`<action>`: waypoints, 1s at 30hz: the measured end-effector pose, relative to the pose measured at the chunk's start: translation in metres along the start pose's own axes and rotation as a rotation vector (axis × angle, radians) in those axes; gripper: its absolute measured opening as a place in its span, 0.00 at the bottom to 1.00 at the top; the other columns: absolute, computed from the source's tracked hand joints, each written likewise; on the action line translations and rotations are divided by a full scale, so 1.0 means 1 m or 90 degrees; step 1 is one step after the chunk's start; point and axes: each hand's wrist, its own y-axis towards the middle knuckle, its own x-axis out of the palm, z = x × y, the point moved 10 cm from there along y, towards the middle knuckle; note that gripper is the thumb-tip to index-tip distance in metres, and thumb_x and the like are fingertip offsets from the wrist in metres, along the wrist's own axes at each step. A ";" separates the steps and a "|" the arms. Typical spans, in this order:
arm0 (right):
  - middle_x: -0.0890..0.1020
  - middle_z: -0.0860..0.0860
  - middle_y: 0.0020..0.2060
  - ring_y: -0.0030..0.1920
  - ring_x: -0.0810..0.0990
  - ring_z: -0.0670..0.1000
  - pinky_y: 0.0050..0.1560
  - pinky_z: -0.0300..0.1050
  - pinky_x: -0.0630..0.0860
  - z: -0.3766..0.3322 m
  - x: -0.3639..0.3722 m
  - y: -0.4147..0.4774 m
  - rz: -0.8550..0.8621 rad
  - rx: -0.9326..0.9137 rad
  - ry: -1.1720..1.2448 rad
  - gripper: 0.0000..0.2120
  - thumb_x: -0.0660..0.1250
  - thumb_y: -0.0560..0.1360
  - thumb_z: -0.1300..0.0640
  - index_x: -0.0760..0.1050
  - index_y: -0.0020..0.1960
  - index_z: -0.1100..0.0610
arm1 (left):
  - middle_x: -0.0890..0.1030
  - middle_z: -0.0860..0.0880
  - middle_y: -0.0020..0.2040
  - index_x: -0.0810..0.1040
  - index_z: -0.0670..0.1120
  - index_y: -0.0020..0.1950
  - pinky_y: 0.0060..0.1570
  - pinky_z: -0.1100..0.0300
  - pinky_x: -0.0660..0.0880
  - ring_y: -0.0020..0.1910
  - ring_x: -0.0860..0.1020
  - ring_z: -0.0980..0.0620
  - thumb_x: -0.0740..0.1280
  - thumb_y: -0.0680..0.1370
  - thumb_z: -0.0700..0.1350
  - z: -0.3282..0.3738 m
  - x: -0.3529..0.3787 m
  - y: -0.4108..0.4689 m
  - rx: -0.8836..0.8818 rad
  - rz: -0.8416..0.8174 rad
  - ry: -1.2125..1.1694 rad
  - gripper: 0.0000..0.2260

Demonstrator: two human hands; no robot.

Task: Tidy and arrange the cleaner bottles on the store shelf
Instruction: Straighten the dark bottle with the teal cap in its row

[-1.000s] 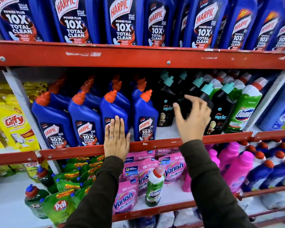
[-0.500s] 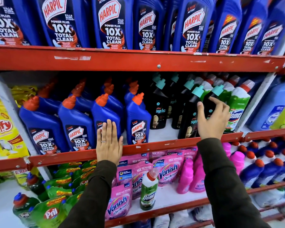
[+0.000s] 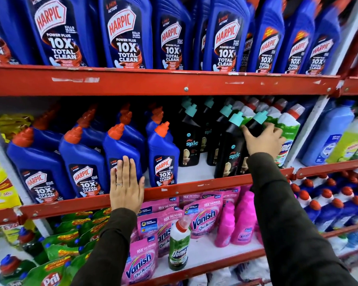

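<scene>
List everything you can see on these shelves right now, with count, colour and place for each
Big Harpic bottles: a full row, blue, top shelf.
Small Harpic bottles: four in front, more behind, blue with orange caps, middle shelf left.
Spic bottles: several, black with teal caps, middle shelf centre.
Domex bottles: several, green and white, right of the black ones.
Vanish pouches: several, pink, lower shelf centre.
Pink bottles: a few, right of the pouches.
Lone Domex bottle: one, green, among the pouches.
Pril pouches: several, green, lower left.
Left hand: flat against a small Harpic bottle.
Right hand: fingers around a black bottle.
</scene>
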 end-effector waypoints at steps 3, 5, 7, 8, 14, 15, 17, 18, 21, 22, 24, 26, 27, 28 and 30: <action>0.74 0.60 0.68 0.68 0.70 0.66 0.63 0.59 0.72 -0.001 0.003 0.010 -0.023 0.009 -0.003 0.36 0.72 0.74 0.35 0.70 0.71 0.57 | 0.39 0.43 0.82 0.42 0.39 0.81 0.80 0.49 0.42 0.81 0.40 0.46 0.54 0.83 0.49 0.000 0.001 -0.001 0.003 -0.003 0.002 0.33; 0.77 0.59 0.68 0.68 0.71 0.66 0.65 0.57 0.71 -0.001 0.002 0.014 -0.026 -0.010 0.013 0.36 0.72 0.74 0.36 0.72 0.73 0.58 | 0.39 0.43 0.82 0.42 0.39 0.82 0.80 0.49 0.42 0.81 0.40 0.46 0.54 0.83 0.49 0.000 0.001 -0.001 0.001 -0.004 0.000 0.32; 0.79 0.58 0.67 0.67 0.74 0.65 0.66 0.57 0.74 0.000 -0.001 0.014 -0.018 -0.019 0.048 0.35 0.72 0.74 0.37 0.74 0.72 0.59 | 0.39 0.43 0.82 0.42 0.39 0.82 0.80 0.49 0.41 0.81 0.40 0.46 0.53 0.83 0.49 -0.001 0.002 -0.001 0.000 -0.007 -0.005 0.32; 0.80 0.57 0.65 0.66 0.75 0.65 0.65 0.57 0.76 0.002 -0.004 0.013 -0.007 -0.020 0.066 0.34 0.72 0.74 0.37 0.76 0.70 0.59 | 0.39 0.43 0.82 0.42 0.39 0.82 0.80 0.49 0.41 0.81 0.40 0.46 0.53 0.83 0.49 0.000 0.003 -0.001 0.001 -0.009 -0.007 0.32; 0.81 0.54 0.64 0.65 0.76 0.62 0.66 0.54 0.74 -0.002 -0.051 0.001 0.108 -0.026 0.146 0.34 0.73 0.71 0.35 0.78 0.67 0.57 | 0.40 0.43 0.82 0.44 0.39 0.82 0.80 0.47 0.43 0.81 0.42 0.45 0.55 0.83 0.49 -0.002 0.005 -0.003 -0.005 -0.007 -0.018 0.32; 0.82 0.53 0.63 0.64 0.76 0.62 0.65 0.52 0.73 -0.006 -0.062 -0.003 0.126 -0.033 0.146 0.33 0.74 0.71 0.35 0.79 0.67 0.56 | 0.40 0.43 0.82 0.44 0.39 0.82 0.80 0.47 0.43 0.81 0.42 0.45 0.55 0.83 0.49 -0.003 0.005 -0.003 -0.006 -0.006 -0.020 0.32; 0.82 0.53 0.62 0.64 0.75 0.63 0.63 0.52 0.71 -0.014 -0.080 -0.014 0.146 -0.053 0.132 0.33 0.74 0.70 0.34 0.80 0.66 0.54 | 0.40 0.43 0.82 0.44 0.39 0.82 0.80 0.47 0.43 0.81 0.42 0.45 0.55 0.83 0.49 -0.002 0.004 -0.003 -0.004 -0.005 -0.022 0.32; 0.82 0.53 0.63 0.64 0.74 0.63 0.63 0.52 0.71 -0.018 -0.086 -0.019 0.142 -0.060 0.120 0.34 0.75 0.69 0.34 0.80 0.67 0.54 | 0.40 0.43 0.82 0.44 0.39 0.82 0.80 0.47 0.43 0.81 0.41 0.45 0.55 0.83 0.49 -0.002 0.005 -0.003 -0.003 -0.005 -0.022 0.33; 0.84 0.53 0.62 0.66 0.77 0.62 0.65 0.52 0.73 -0.026 -0.092 -0.039 0.089 -0.068 0.101 0.36 0.76 0.67 0.32 0.80 0.66 0.55 | 0.40 0.44 0.82 0.43 0.40 0.82 0.80 0.47 0.43 0.81 0.41 0.45 0.55 0.83 0.49 -0.001 0.004 -0.002 -0.004 -0.006 -0.025 0.32; 0.85 0.53 0.62 0.65 0.79 0.59 0.65 0.51 0.74 -0.029 -0.091 -0.046 0.069 -0.068 0.108 0.37 0.76 0.66 0.31 0.81 0.66 0.55 | 0.40 0.44 0.82 0.43 0.40 0.82 0.80 0.47 0.43 0.81 0.42 0.45 0.54 0.83 0.49 -0.002 0.004 -0.002 -0.005 -0.005 -0.025 0.32; 0.85 0.52 0.61 0.64 0.82 0.54 0.66 0.48 0.75 -0.037 -0.087 -0.063 0.041 -0.069 0.148 0.39 0.78 0.63 0.31 0.82 0.65 0.55 | 0.40 0.44 0.82 0.43 0.40 0.82 0.80 0.47 0.43 0.81 0.42 0.45 0.54 0.83 0.49 -0.002 0.003 -0.002 -0.005 -0.001 -0.024 0.32; 0.86 0.51 0.59 0.62 0.83 0.51 0.66 0.49 0.77 -0.050 -0.079 -0.078 0.023 -0.087 0.179 0.39 0.78 0.61 0.29 0.83 0.63 0.55 | 0.40 0.44 0.82 0.44 0.39 0.82 0.80 0.48 0.42 0.81 0.42 0.45 0.55 0.83 0.49 -0.002 0.002 -0.002 -0.001 0.004 -0.022 0.32; 0.87 0.50 0.57 0.60 0.84 0.51 0.64 0.51 0.78 -0.058 -0.072 -0.085 0.017 -0.098 0.184 0.39 0.78 0.61 0.28 0.83 0.61 0.54 | 0.40 0.44 0.82 0.44 0.39 0.82 0.80 0.48 0.42 0.81 0.42 0.45 0.55 0.83 0.48 -0.002 0.001 -0.002 0.002 0.008 -0.021 0.32; 0.87 0.50 0.56 0.57 0.84 0.51 0.62 0.52 0.79 -0.065 -0.065 -0.091 0.015 -0.106 0.186 0.39 0.78 0.60 0.28 0.83 0.60 0.54 | 0.40 0.44 0.82 0.44 0.39 0.82 0.80 0.48 0.42 0.81 0.42 0.46 0.55 0.83 0.48 -0.001 0.000 -0.001 0.004 0.011 -0.020 0.32; 0.87 0.50 0.52 0.54 0.85 0.53 0.57 0.52 0.80 -0.079 -0.052 -0.102 0.025 -0.116 0.188 0.38 0.78 0.59 0.28 0.83 0.57 0.54 | 0.40 0.44 0.82 0.44 0.39 0.82 0.80 0.48 0.41 0.81 0.42 0.46 0.55 0.83 0.48 -0.001 -0.001 0.000 0.005 0.012 -0.022 0.32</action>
